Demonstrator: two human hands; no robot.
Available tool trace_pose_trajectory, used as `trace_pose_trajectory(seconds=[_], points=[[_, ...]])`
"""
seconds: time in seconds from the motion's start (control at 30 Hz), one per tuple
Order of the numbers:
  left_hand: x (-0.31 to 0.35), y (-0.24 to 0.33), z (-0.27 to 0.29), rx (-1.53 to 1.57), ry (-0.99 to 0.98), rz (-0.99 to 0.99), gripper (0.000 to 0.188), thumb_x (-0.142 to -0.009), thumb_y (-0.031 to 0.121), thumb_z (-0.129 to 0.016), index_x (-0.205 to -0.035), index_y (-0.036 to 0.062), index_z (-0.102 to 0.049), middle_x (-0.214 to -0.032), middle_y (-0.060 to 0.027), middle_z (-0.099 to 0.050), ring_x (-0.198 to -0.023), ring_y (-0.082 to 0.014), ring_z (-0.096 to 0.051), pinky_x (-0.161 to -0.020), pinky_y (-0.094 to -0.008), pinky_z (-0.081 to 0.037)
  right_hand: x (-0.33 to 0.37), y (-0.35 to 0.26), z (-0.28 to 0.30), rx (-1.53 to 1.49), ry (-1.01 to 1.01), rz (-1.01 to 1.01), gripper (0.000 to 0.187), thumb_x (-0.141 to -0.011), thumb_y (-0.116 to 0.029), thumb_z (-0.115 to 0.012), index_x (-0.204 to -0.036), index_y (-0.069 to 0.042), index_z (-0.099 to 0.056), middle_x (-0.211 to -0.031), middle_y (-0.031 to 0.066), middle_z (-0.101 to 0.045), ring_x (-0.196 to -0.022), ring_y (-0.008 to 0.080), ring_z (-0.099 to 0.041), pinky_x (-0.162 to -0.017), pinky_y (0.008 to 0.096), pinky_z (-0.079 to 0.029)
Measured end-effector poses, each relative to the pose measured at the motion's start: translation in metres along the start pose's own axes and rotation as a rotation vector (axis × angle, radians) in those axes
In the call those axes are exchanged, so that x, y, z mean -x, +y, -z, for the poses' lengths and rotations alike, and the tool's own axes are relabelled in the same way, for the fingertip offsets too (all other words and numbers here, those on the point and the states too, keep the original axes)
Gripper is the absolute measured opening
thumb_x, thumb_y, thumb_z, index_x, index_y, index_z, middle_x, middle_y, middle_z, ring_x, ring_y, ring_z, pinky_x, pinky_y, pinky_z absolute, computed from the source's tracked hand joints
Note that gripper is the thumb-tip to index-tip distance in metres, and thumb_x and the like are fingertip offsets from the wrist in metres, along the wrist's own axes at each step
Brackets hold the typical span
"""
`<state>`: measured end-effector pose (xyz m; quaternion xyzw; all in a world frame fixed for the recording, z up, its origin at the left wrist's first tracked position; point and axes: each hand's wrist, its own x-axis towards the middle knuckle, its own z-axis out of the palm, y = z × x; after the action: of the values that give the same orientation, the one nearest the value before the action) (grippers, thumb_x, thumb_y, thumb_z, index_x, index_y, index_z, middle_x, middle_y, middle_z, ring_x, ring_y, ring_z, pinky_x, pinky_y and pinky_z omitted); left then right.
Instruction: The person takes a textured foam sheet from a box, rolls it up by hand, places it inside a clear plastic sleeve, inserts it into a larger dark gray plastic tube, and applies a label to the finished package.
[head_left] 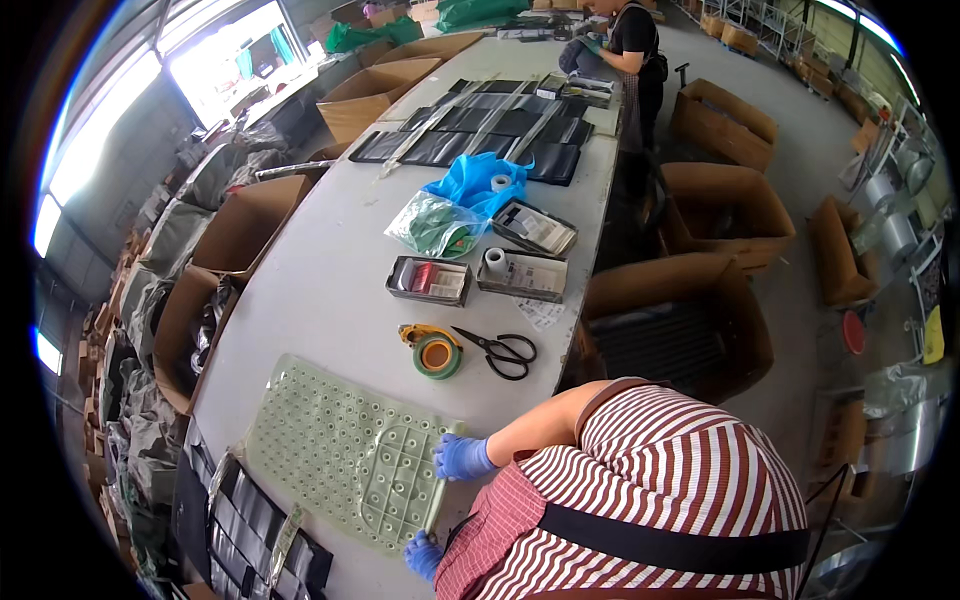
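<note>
A pale green translucent bath mat (340, 440) with rows of small round cups lies flat on the table. A plain outlined panel takes up part of its right half. My right hand (462, 457), in a blue glove, has its fingers bent over the mat's right edge. At the lower right corner of the mat, my left hand (424, 556), gloved in blue too, is closed on the edge. My apron and striped sleeve hide most of the left arm. Above the mat lie black-handled scissors (500, 352) and a yellow tape dispenser (432, 350) with a green roll.
Small open boxes (428, 280) with labels and a clear bag (436, 224) stand farther up the table (330, 260). Black packed sheets (250, 530) lie at the lower left. Cardboard cartons (680, 320) line both sides. A co-worker (635, 50) stands at the far end.
</note>
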<state>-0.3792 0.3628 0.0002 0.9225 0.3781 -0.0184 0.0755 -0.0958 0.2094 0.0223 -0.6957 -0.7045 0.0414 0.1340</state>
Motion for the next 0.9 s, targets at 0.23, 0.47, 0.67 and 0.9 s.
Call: trace_pose_trajectory(seconds=[0.23, 0.47, 0.67, 0.9], points=[[-0.005, 0.023, 0.011, 0.246, -0.047, 0.196, 0.025, -0.086, 0.019, -0.066, -0.111, 0.0145, -0.065, -0.101, -0.0175, -0.065, -0.096, -0.0371, -0.06, -0.082, -0.0461, -0.05, 0.0, 0.011, 0.01, -0.227, -0.135, -0.155, 0.035, -0.083, -0.04, -0.068, -0.106, -0.015, -0.067, -0.105, 0.0087, -0.066, -0.108, 0.0325, -0.06, -0.089, 0.0471, -0.048], [-0.018, -0.028, -0.031, 0.547, 0.016, 0.113, 0.015, -0.085, 0.01, -0.067, -0.097, 0.0013, -0.066, -0.086, -0.0189, -0.068, -0.076, -0.0362, -0.062, -0.075, -0.0439, -0.05, -0.025, 0.007, 0.011, -0.239, -0.179, -0.221, 0.036, -0.081, -0.034, -0.07, -0.109, -0.01, -0.067, -0.1, 0.0143, -0.069, -0.097, 0.0357, -0.065, -0.084, 0.0469, -0.052], [-0.013, 0.003, -0.002, 0.333, 0.044, 0.178, 0.021, -0.084, 0.008, -0.068, -0.103, 0.0011, -0.062, -0.085, -0.0187, -0.068, -0.073, -0.0333, -0.06, -0.074, -0.0423, -0.049, -0.036, 0.0, 0.03, -0.344, -0.255, -0.424, 0.04, -0.079, -0.027, -0.074, -0.11, -0.004, -0.066, -0.1, 0.0182, -0.07, -0.094, 0.0385, -0.067, -0.082, 0.0481, -0.054], [-0.014, -0.018, -0.031, 0.841, 0.366, 0.413, 0.032, -0.073, 0.003, -0.077, -0.1, 0.005, -0.062, -0.097, -0.0138, -0.062, -0.089, -0.0362, -0.058, -0.082, -0.0436, -0.048, -0.04, -0.004, 0.029, -0.311, -0.221, -0.494, 0.051, -0.071, -0.028, -0.082, -0.113, -0.004, -0.065, -0.113, 0.0202, -0.064, -0.102, 0.0391, -0.066, -0.084, 0.0469, -0.054]])
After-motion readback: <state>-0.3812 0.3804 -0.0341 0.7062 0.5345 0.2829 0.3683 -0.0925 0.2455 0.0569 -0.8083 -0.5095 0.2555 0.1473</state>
